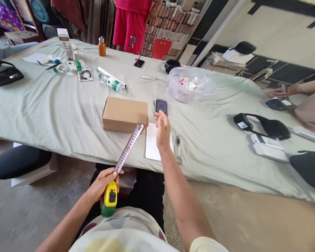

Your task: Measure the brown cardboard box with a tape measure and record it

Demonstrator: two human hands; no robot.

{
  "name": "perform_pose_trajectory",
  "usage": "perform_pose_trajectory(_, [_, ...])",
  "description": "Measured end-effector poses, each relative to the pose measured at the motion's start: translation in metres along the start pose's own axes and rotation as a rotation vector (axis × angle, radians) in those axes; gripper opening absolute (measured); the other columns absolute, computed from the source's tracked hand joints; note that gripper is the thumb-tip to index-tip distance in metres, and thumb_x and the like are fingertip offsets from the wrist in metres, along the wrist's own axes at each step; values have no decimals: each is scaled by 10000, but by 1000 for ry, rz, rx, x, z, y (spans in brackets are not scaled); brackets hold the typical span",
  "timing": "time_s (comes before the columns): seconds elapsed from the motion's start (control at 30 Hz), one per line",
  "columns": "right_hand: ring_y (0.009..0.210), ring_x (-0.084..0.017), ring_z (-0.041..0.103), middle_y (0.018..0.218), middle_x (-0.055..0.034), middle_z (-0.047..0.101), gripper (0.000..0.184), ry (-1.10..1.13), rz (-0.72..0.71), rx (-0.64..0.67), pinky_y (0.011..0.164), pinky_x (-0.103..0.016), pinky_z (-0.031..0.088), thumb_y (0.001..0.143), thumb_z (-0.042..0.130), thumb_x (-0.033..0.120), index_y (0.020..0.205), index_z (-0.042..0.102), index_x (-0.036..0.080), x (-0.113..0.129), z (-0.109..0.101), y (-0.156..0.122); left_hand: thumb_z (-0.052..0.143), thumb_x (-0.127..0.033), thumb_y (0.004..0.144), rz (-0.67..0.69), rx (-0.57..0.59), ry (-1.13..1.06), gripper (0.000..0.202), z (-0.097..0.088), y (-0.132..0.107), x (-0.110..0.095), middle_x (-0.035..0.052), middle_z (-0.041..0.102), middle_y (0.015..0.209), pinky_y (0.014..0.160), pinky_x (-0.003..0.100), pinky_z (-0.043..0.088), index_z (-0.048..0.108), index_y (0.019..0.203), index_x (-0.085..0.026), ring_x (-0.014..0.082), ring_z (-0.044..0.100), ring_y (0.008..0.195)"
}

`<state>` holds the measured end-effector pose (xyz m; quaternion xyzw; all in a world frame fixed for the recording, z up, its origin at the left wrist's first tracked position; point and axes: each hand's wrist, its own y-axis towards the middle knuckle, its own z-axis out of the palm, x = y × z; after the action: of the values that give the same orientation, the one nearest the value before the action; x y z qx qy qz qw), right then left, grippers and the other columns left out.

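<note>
My left hand (103,182) grips the yellow tape measure (109,198) near my lap, its blade (128,148) run out to the near right corner of the cardboard box (124,112) on the surface (68,115). My right hand (162,131) hovers open beside it, empty. I judge the blade tip needs steadying there.

Left of the box (125,113) you have open cloth (55,112). To its right, phone (161,106), paper (152,145) and pen (178,148) lie close together, the bowl (191,84) behind them. The tape (128,147) slants across the near edge.
</note>
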<state>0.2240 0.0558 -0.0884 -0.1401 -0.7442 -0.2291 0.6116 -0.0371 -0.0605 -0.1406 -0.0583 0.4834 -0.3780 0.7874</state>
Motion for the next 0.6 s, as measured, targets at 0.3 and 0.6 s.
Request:
perform_pose_trajectory(0.3, [601,-121,556,641,17,616,270,135,307,423,598,-266,479,851,592,466,887,672,210,3,-9,-110,665,-458,808,-89,-59,182,332,20,-7,12,4,595,685,556,254,471,680,969,-169,165,628,607])
perform_pose_trajectory(0.6, [610,-97,547,689,10,647,277,198,405,435,607,-244,427,783,648,438,907,685,193,-3,-25,-78,458,-357,875,72,-235,840,259,6,-19,-17,35,667,751,598,246,435,617,750,-194,166,593,649])
